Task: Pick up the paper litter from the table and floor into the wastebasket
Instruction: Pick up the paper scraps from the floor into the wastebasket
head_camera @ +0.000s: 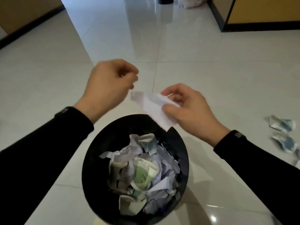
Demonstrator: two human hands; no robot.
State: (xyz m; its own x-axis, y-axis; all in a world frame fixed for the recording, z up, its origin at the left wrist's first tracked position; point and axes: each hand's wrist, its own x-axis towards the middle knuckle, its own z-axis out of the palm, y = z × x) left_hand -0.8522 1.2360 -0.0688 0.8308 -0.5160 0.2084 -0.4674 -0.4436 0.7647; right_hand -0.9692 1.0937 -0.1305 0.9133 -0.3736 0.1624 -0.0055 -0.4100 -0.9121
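Observation:
A black round wastebasket [90, 161] stands on the tiled floor below my hands, filled with crumpled paper and crushed paper cups [142, 174]. My right hand [190, 111] pinches a white sheet of paper [154, 108] just above the basket's far rim. My left hand [108, 85] hovers up and to the left of the sheet, fingers curled loosely with nothing in them; it is blurred by motion. Several crumpled paper scraps [281, 125] lie on the floor at the right.
Glossy white floor tiles [211, 54] stretch ahead. A yellow cabinet with a dark base [259, 21] stands at the back right. A white plastic bag [191, 2] and a dark object [165, 0] sit at the far end. A wall with dark skirting [29, 25] runs along the left.

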